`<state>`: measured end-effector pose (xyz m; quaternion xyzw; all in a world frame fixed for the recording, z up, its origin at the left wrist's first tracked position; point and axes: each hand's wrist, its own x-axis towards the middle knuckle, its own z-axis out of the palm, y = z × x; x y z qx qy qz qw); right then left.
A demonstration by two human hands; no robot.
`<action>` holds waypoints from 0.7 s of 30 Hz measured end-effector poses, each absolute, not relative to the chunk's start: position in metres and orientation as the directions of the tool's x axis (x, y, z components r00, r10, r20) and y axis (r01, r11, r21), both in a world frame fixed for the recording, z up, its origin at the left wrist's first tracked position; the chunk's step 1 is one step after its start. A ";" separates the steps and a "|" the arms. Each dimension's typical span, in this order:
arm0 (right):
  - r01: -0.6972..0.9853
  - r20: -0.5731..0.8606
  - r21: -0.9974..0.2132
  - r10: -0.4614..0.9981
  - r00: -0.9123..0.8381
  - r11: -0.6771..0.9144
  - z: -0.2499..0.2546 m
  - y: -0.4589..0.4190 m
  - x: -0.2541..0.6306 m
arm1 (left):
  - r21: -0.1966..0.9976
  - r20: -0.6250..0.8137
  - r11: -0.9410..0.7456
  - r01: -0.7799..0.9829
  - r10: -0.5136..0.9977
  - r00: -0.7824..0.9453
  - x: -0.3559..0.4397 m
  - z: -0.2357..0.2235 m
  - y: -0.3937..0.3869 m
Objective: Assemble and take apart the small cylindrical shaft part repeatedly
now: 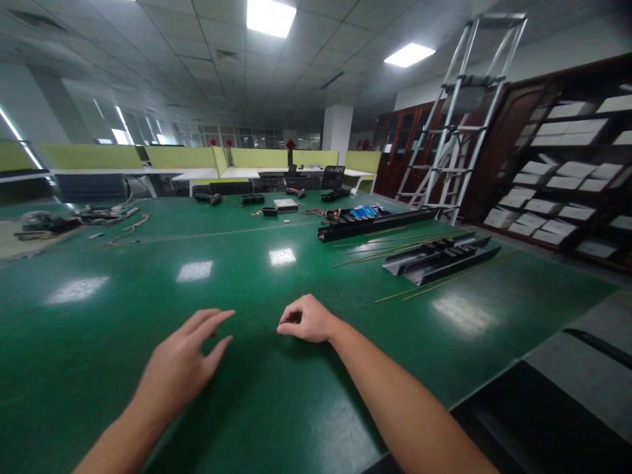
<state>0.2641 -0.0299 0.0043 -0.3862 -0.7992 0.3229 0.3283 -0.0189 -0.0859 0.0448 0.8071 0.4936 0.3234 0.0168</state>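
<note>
My left hand point(185, 359) hovers over the near part of the green table point(148, 289), palm down, fingers stretched out and slightly apart, holding nothing. My right hand point(305, 320) rests a little to its right on the table top, with its fingers curled into a loose fist; I cannot make out anything inside it. A hand's width of bare green surface lies between the two hands.
Long black channel pieces point(434, 257) and thin rods point(444, 280) lie at the right of the table. A black tray with blue parts point(363, 217) sits behind them. Small tools and cables are scattered along the far edge. A metal ladder point(457, 118) and wooden shelves point(563, 164) stand at right.
</note>
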 end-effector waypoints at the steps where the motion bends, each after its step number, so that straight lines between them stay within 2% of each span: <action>1: 0.408 0.274 -0.765 0.825 -0.494 0.498 0.004 -0.030 0.264 | 0.249 0.481 -0.584 0.773 0.767 0.425 0.004 0.043 -0.078; 3: 0.420 0.267 -0.753 0.819 -0.508 0.506 0.005 -0.029 0.266 | 0.158 0.409 -0.683 0.713 0.703 0.582 0.044 0.038 -0.064; 5: 0.443 0.244 -0.747 0.825 -0.510 0.496 0.006 -0.027 0.267 | 0.137 0.355 -0.727 0.673 0.670 0.652 0.068 0.031 -0.054; 10: 0.508 0.197 -0.721 0.842 -0.502 0.472 0.005 -0.025 0.265 | 0.129 0.353 -0.740 0.660 0.656 0.667 0.074 0.020 -0.048; 15: 0.416 0.184 -0.779 0.806 -0.563 0.469 0.005 -0.032 0.258 | 0.072 0.385 -0.773 0.630 0.604 0.698 0.059 0.019 -0.057; 18: 0.381 0.151 -0.817 0.798 -0.584 0.433 0.008 -0.033 0.259 | 0.152 0.450 -0.724 0.673 0.657 0.605 0.026 0.028 -0.070; 20: 0.401 0.129 -0.821 0.816 -0.563 0.406 0.009 -0.032 0.262 | 0.318 0.528 -0.629 0.709 0.739 0.418 -0.009 0.039 -0.083; 21: 0.414 0.123 -0.819 0.826 -0.550 0.398 0.009 -0.031 0.263 | 0.443 0.560 -0.551 0.708 0.786 0.262 -0.027 0.045 -0.092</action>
